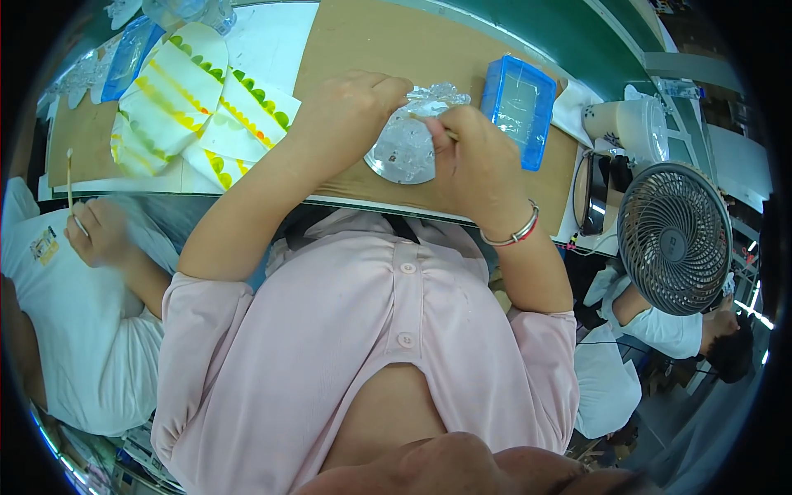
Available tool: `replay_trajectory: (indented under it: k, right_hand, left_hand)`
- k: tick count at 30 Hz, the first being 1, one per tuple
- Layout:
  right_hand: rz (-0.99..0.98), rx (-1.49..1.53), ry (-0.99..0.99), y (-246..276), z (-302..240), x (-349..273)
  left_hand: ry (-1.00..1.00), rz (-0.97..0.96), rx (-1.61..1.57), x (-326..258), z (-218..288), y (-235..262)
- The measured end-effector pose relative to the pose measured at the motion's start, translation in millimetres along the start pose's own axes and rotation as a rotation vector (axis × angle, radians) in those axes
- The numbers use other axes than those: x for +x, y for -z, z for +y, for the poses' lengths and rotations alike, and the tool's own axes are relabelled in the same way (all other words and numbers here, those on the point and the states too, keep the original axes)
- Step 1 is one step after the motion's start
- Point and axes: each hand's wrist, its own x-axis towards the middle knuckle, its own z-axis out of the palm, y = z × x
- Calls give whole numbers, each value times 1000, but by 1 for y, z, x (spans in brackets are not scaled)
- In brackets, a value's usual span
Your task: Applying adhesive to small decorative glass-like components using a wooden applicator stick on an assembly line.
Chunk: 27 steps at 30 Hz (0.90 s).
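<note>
A clear, glass-like piece (402, 154) with a broad rounded part toward me and a knobbly far end lies low over the table's brown surface. My left hand (356, 103) is closed on its far left side, with the fingertips partly hidden. From the right, my right hand (477, 153) pinches a thin wooden stick (450, 134), its tip reaching to the clear piece. What is on the stick's tip is too small to tell. Just right of this hand stands a blue-rimmed clear plastic box (520, 111).
Patterned green-and-yellow cloths (177, 99) lie at the left, near another blue box (132, 58) and clear pieces. A lidded cup (624, 124), sunglasses (596, 194) and a round fan (675, 239) stand at the right. A person's hand (99, 233) holds a swab at far left.
</note>
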Motion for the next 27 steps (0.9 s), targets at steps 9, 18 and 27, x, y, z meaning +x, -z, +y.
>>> replay_trajectory:
  k: [9, 18, 27]
  right_hand:
    - [-49, 104, -41, 20, 16, -34]
    - [44, 198, -27, 23, 19, -46]
    - [71, 217, -185, 25, 36, -48]
  left_hand:
    - [24, -9, 12, 0, -1, 1]
    - [39, -13, -4, 1, 1, 1]
    - [118, -92, -63, 6, -1, 8]
